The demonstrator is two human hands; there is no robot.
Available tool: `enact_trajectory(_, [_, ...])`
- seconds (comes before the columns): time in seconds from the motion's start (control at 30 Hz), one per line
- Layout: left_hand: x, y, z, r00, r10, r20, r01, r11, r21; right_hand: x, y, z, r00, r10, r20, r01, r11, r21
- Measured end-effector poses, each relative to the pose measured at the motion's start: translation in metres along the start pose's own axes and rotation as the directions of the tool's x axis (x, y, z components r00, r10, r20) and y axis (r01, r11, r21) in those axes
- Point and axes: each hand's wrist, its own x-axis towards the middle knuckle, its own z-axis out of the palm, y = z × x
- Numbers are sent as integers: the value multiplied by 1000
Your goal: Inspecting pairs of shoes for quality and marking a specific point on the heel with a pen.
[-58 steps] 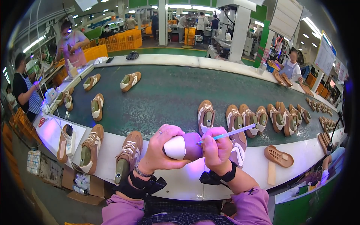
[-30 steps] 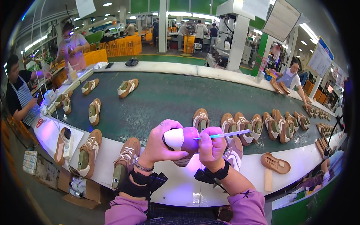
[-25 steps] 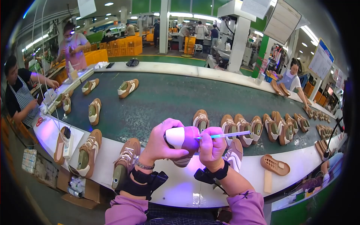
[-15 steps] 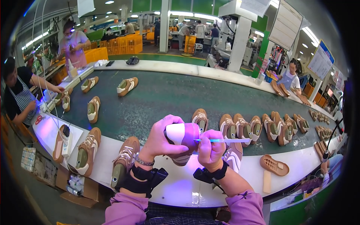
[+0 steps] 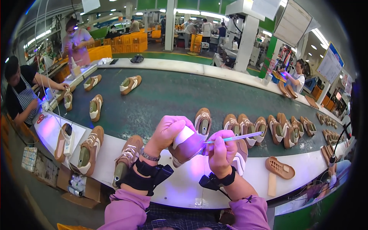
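My left hand (image 5: 167, 133) is closed around a brown shoe (image 5: 187, 148) with a white heel patch. It tilts this shoe over the white ledge, heel toward the upper left, in purple light. Between the fingers of my right hand (image 5: 222, 154) is a slim pale-blue and white pen (image 5: 245, 136). Its tip meets the shoe's side edge or sits just off it; I cannot tell which. Just beyond my hands, a brown shoe (image 5: 202, 120) stands on the green belt. Another brown and white shoe (image 5: 240, 157) is partly hidden behind my right hand.
Laced shoes (image 5: 126, 153) line the white ledge (image 5: 180, 188) to my left. A brown sole (image 5: 280, 168) lies at right, beside a tan strip (image 5: 272, 184). Several shoes stand on the green belt (image 5: 165, 92). Co-workers (image 5: 23, 92) sit at left and far right.
The shoe in my left hand has turned, its heel rising and its other end dropping. My right hand has shifted slightly, and the pen's back end now points higher.
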Motion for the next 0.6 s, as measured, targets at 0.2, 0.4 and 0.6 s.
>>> enact_trajectory(0.2, [3, 2, 6, 1000, -19, 6, 19, 998, -62, -2, -5, 0, 1000, 4, 17, -2, 992, -127])
enact_trajectory(0.4, [6, 0, 10, 999, -16, 36, 19, 996, -85, -3, -7, -2, 999, -41, -9, 38, 971, -238])
enact_trajectory(0.6, [6, 3, 11, 998, -30, 49, 35, 994, -102, -3, -7, -9, 990, -97, 104, 122, 955, -270])
